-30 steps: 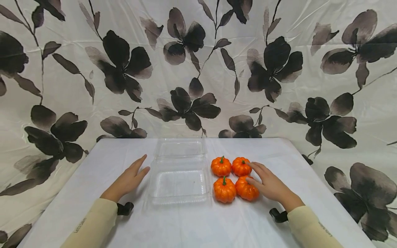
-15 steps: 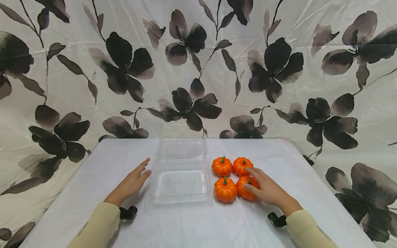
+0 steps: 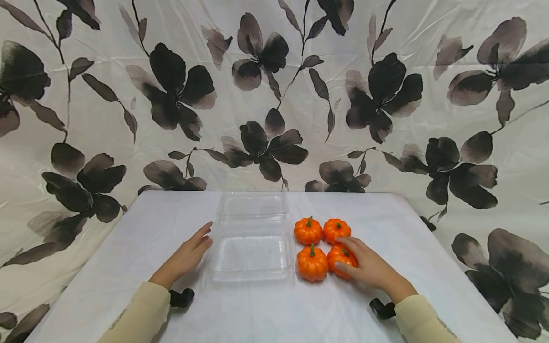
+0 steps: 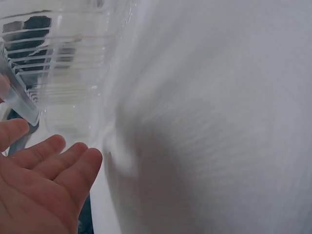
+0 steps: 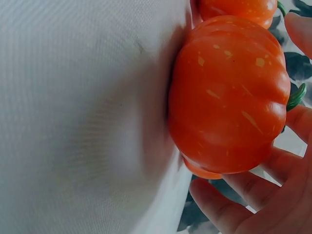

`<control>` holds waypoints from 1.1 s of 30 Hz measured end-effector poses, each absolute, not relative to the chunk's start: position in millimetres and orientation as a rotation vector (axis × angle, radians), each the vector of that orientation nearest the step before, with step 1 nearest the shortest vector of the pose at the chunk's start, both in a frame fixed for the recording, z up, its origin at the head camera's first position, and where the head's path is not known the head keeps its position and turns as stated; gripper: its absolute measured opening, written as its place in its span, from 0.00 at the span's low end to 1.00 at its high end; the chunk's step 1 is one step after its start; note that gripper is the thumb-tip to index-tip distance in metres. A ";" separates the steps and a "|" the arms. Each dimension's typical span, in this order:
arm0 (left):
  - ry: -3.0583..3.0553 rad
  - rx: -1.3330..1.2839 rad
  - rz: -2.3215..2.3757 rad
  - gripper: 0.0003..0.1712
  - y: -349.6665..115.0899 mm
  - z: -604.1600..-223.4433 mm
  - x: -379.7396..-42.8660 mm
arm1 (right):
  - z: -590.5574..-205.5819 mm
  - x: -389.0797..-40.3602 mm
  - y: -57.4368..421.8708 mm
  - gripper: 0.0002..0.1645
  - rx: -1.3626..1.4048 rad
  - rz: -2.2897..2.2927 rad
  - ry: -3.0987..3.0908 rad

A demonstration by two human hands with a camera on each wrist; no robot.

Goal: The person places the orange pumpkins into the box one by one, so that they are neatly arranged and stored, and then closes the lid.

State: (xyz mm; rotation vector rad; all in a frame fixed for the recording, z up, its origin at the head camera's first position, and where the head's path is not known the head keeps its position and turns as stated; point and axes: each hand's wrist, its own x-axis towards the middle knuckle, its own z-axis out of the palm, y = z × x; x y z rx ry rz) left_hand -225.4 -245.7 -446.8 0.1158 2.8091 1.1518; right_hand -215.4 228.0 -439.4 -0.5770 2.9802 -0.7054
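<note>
My right hand (image 3: 370, 267) reaches around the front right orange pumpkin (image 3: 338, 256), fingers along its far side and thumb at its near side. In the right wrist view this pumpkin (image 5: 226, 95) fills the space before the spread, slightly bent fingers (image 5: 253, 190); its green stem points toward the palm. Three more orange pumpkins stand close by: one front left (image 3: 312, 267), one back left (image 3: 307, 233), one back right (image 3: 336, 229). My left hand (image 3: 184, 258) hovers with extended fingers beside the left edge of a clear plastic clamshell container (image 3: 250, 275), holding nothing.
The container's lid (image 3: 252, 206) lies folded back toward the far table edge. A white cloth covers the table (image 3: 266, 314). Behind it hangs a floral curtain (image 3: 274, 95). A black wrist camera (image 3: 182, 298) sits under the left wrist, another (image 3: 381, 309) under the right.
My right hand has lowered and drawn nearer, from over the right-hand pumpkins to around the front right one. My left hand has shifted slightly right and nearer. The pumpkins and container stay put.
</note>
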 end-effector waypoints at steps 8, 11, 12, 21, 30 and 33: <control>2.760 0.111 1.225 0.35 -239.5 -447.1 -225.0 | -441.7 -216.0 226.5 0.45 -0.548 -0.708 2.955; 2.739 0.103 1.255 0.35 -238.0 -446.5 -224.2 | -442.5 -216.0 225.8 0.44 -0.541 -0.707 2.952; 2.735 0.103 1.266 0.35 -237.5 -446.3 -224.0 | -442.8 -216.2 225.7 0.44 -0.544 -0.703 2.955; 2.724 0.087 1.283 0.35 -233.8 -446.5 -227.3 | -442.8 -217.4 225.0 0.43 -0.543 -0.678 2.975; 2.689 0.067 1.319 0.35 -232.7 -446.8 -230.9 | -435.3 -216.9 224.3 0.42 -0.552 -0.658 2.997; 2.675 0.080 1.352 0.35 -233.0 -447.4 -230.5 | -432.8 -217.6 225.5 0.42 -0.572 -0.667 3.013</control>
